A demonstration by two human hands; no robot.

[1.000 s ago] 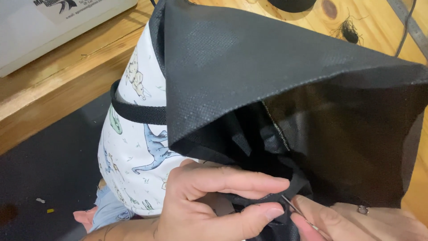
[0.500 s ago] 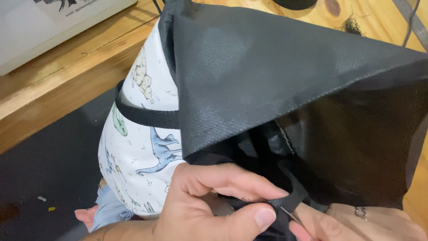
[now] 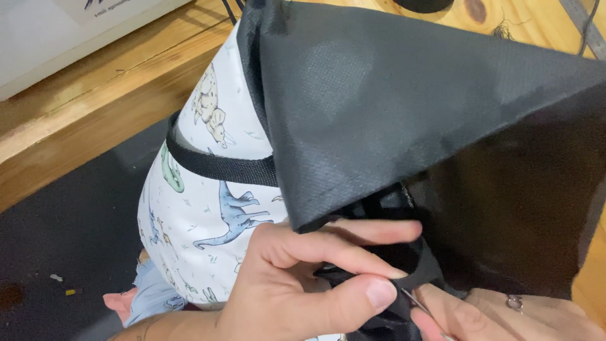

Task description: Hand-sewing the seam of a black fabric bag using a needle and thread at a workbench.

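At the bottom of the view, the left hand [image 3: 297,284] is closed in a pinch: thumb and forefinger are pressed together on a fold of black strap [image 3: 413,268] and the black fabric beneath it. Just right of the thumb tip, a thin metal needle [image 3: 418,304] is seen as a short bright sliver, running down toward the right hand [image 3: 505,316]. That hand is cut off by the lower edge, so only its curled fingers are shown; they are drawn close around the needle, though the exact hold cannot be told. A ring [image 3: 514,302] with a small dark stone is worn on one finger.

Above the hands, a large sheet of black nonwoven fabric [image 3: 404,107] is draped in a broad triangular fold, matte, with a fine dimpled grain. It is joined to a white cloth panel [image 3: 202,189] printed with small dinosaurs in blue, green and tan, smooth in weave and rounded out. A band of black ribbed webbing [image 3: 221,167] is laid across this panel. The whole piece is held over a wooden table [image 3: 95,120] of pale, knotted boards and a dark grey mat [image 3: 69,233].
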